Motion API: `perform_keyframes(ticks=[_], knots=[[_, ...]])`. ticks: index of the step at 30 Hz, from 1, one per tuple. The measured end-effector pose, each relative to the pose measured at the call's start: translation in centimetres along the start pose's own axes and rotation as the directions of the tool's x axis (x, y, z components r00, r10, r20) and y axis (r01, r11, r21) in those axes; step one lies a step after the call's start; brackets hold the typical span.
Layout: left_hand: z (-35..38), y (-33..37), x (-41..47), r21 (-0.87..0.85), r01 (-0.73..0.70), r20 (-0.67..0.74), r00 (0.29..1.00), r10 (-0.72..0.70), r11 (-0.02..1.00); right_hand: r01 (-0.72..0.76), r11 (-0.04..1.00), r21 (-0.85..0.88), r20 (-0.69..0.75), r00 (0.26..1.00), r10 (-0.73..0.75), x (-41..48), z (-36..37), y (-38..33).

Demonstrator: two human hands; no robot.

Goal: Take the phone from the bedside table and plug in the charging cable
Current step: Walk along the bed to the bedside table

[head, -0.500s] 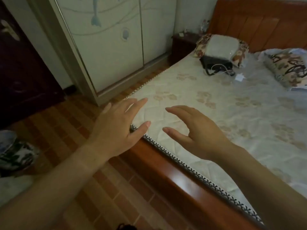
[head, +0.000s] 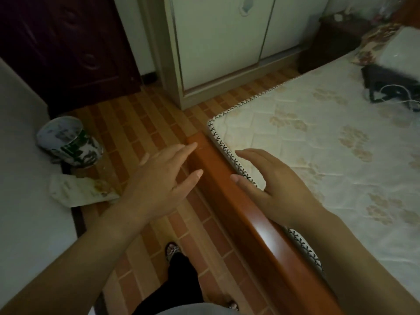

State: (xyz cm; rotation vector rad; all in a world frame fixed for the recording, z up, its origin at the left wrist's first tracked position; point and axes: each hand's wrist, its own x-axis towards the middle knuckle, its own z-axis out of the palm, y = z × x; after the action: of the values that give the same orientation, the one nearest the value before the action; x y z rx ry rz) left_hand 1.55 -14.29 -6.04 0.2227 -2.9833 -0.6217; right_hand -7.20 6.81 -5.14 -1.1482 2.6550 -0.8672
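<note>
Reaching over the bed's foot, left hand and right hand spread-fingered, empty; bedside worktop far off; phone apparently untaken.

No text, brand, number or sign can be read anywhere. The can on the floor at the left carries a green, black and white printed label, but its markings are too blurred to make out.

**A bedroom in a home**

A quilted mattress on a glossy wooden bed frame fills the 3 o'clock side. A pale wardrobe stands at 12 o'clock on brick-patterned floor tiles, a dark bedside cabinet at 1 o'clock.
</note>
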Motion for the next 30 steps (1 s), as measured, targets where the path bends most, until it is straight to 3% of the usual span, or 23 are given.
perform_keyframes(ticks=[8, 19, 30], knots=[[-5.8, -10.7, 3.9, -0.077, 0.098, -0.066, 0.992, -0.103, 0.992, 0.074, 0.989, 0.127, 0.064, 0.994, -0.083, 13.0, 5.5, -5.3], [-9.7, -24.0, 10.6, -0.117, 0.238, -0.096, 0.964, -0.249, 0.964, 0.172, 0.974, 0.146, 0.17, 0.966, -0.196, 29.7, 10.7, -8.5], [-12.0, -32.3, 31.5, -0.085, 0.189, -0.045, 0.98, -0.193, 0.978, 0.157, 0.977, 0.142, 0.203, 0.962, -0.184, 51.4, 10.2, -3.8]])
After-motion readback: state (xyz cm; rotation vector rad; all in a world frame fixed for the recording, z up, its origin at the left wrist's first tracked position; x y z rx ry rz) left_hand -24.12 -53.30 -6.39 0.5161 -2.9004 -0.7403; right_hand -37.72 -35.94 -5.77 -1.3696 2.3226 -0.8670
